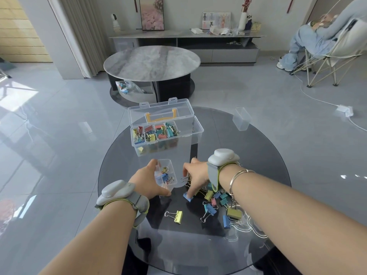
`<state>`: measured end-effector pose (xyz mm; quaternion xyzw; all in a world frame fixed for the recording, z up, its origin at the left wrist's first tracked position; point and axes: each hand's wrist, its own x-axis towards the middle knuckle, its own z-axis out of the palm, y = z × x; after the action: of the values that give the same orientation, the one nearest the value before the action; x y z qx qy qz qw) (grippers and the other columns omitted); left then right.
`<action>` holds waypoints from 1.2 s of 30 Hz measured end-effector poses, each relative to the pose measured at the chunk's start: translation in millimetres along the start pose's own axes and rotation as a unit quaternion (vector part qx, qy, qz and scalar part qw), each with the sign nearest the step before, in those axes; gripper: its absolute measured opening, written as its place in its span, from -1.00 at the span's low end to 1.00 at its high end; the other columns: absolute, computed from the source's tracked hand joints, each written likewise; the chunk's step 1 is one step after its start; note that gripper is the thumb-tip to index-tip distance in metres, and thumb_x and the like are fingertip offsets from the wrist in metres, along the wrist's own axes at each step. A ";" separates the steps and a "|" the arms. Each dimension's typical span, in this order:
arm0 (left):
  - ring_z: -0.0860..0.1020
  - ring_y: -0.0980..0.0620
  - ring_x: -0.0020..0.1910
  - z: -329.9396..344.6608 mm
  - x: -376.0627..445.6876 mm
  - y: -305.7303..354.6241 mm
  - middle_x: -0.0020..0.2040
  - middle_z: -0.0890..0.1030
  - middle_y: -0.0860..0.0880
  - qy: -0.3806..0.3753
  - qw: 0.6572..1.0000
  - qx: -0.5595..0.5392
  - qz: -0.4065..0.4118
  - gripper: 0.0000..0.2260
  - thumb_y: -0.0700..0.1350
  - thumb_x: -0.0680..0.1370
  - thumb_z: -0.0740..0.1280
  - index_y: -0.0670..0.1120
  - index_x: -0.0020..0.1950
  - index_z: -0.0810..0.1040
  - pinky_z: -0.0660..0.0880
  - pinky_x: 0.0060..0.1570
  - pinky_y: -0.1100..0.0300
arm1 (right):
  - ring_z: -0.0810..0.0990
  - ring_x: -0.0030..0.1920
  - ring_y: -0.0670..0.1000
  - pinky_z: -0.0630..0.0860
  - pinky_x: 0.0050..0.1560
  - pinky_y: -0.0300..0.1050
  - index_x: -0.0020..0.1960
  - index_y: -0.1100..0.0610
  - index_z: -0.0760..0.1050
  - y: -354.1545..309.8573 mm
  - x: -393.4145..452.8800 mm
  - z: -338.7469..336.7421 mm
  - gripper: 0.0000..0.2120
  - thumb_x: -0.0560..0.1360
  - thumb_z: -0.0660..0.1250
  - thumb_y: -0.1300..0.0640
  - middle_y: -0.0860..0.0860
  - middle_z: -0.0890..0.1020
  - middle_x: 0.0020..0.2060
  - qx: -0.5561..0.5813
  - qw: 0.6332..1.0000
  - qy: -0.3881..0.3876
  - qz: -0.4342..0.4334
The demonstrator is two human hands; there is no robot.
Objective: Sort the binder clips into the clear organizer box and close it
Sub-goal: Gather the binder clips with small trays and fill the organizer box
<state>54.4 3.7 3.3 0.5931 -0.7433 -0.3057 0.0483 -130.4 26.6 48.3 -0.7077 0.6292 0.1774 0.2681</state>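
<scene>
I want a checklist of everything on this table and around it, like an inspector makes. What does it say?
Surface: round dark glass table.
Job's things: clear organizer box, lid open, four small bins of binder clips inside; loose clips near the right wrist; one yellow clip apart.
Clutter: empty clear bin at the far right of the table.
Hands: left hand holds a small clear bin with a few clips in it; right hand pinches a blue clip.
Cables: white cable and power strip on the floor.
Surroundings: marble coffee table, TV console, a seated person in a folding chair.
</scene>
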 end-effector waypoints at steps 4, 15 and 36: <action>0.53 -0.07 0.06 -0.7 -1.2 1.1 0.27 0.49 0.01 0.001 1.000 0.004 0.001 -0.19 0.07 0.22 0.59 0.04 0.33 0.22 0.51 0.00 0.10 | 0.45 0.11 0.19 0.48 0.16 0.15 0.26 0.09 0.24 -5.0 -1.0 11.2 -0.21 0.23 0.55 -0.18 0.10 0.28 0.19 -0.089 0.996 0.004 -0.012; 0.48 0.00 -0.02 -0.2 -0.2 3.7 0.28 0.48 0.01 0.001 1.000 0.002 -0.005 -0.17 0.07 0.22 0.60 0.04 0.35 0.20 0.48 -0.09 0.16 | 0.31 -0.39 0.08 0.34 -0.15 -0.08 0.16 0.17 0.30 -20.1 -5.8 18.0 -0.67 0.49 0.35 0.14 0.19 0.26 0.28 -0.064 0.996 0.062 0.009; 0.53 -0.08 0.12 0.1 -7.2 3.0 0.24 0.50 0.01 0.006 0.999 -0.031 -0.002 -0.21 0.05 0.21 0.60 0.04 0.30 0.24 0.50 0.03 0.08 | 0.67 -0.22 0.10 0.66 -0.09 0.03 0.05 0.24 0.56 -41.7 -2.9 -14.2 -0.79 0.52 0.27 0.13 -0.08 0.51 -0.30 0.343 0.927 0.150 -0.036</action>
<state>53.9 10.6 6.8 0.5946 -0.7319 -0.3252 0.0707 -90.9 23.0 67.8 -0.6131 0.6587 -0.1675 0.4028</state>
